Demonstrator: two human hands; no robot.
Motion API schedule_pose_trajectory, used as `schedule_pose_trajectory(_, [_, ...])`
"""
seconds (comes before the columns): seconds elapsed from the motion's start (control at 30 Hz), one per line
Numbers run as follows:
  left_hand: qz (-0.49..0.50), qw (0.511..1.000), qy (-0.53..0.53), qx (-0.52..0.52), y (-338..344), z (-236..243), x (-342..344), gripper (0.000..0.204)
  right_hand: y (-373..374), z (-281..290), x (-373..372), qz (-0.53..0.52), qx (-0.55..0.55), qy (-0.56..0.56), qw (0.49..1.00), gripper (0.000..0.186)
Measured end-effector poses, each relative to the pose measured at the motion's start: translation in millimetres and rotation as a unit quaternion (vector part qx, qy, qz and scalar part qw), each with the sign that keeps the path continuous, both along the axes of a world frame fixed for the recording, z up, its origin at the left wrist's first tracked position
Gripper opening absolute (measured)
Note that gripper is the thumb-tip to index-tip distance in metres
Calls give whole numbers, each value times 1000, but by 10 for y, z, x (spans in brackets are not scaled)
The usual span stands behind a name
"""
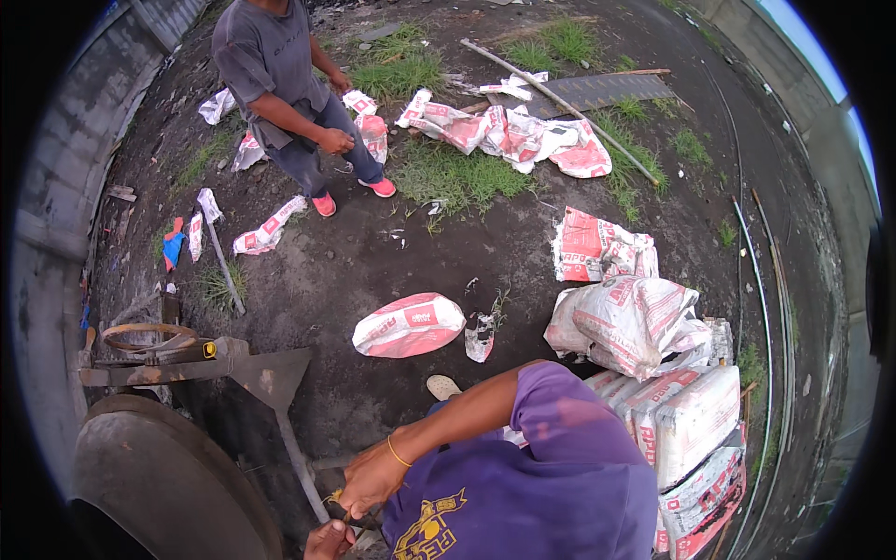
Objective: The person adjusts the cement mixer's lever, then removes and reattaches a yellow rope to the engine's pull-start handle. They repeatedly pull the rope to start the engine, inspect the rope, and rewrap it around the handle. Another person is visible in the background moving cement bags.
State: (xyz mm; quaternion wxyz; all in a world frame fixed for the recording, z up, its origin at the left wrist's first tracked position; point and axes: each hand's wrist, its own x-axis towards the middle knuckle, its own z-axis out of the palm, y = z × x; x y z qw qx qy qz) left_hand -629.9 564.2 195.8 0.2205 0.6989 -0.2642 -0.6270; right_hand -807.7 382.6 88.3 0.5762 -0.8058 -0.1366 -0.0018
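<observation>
My right hand (pixel 373 479), with a thin yellow band at the wrist, is closed near the bottom edge, its fingers pointing down. Just below it my left hand (pixel 330 539) is closed too, partly cut off by the picture's edge. A thin brownish piece shows between them; its kind is too small to tell. Both hands are beside the lower end of a grey metal bar (pixel 297 455) on a frame. A bit of yellow material (pixel 333 497) shows by the fingers. Left of the hands is a large round dark drum (pixel 168 476), resembling a concrete mixer's.
A rusty ring-shaped wheel (pixel 149 338) tops the machine's frame. Stacked full sacks (pixel 695 420) stand at my right; a white-red sack (pixel 409 326) lies ahead. Torn sacks (pixel 509 135) and a long pole (pixel 560 103) litter the ground. Another person (pixel 289 103) stands far left.
</observation>
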Motion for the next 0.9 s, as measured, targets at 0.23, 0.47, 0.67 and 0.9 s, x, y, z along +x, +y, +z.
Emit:
schedule_pose_trajectory(0.23, [-77, 992, -104, -6, 430, 231, 49, 51, -510, 131, -263, 78, -14, 124, 989, 39])
schedule_pose_trajectory(0.47, [6, 988, -95, -120, 1328, 313, -32, 51, -732, 446, 87, 131, -55, 229, 963, 35])
schedule_pose_trajectory(0.67, [153, 980, -40, -120, 2254, 2, -174, 57, -141, 439, 868, 204, -99, 224, 948, 27])
schedule_pose_trajectory(0.9, [310, 935, 5, -173, 3748, -494, -276, 54, 1321, 538, 1835, 217, -147, 173, 949, 24])
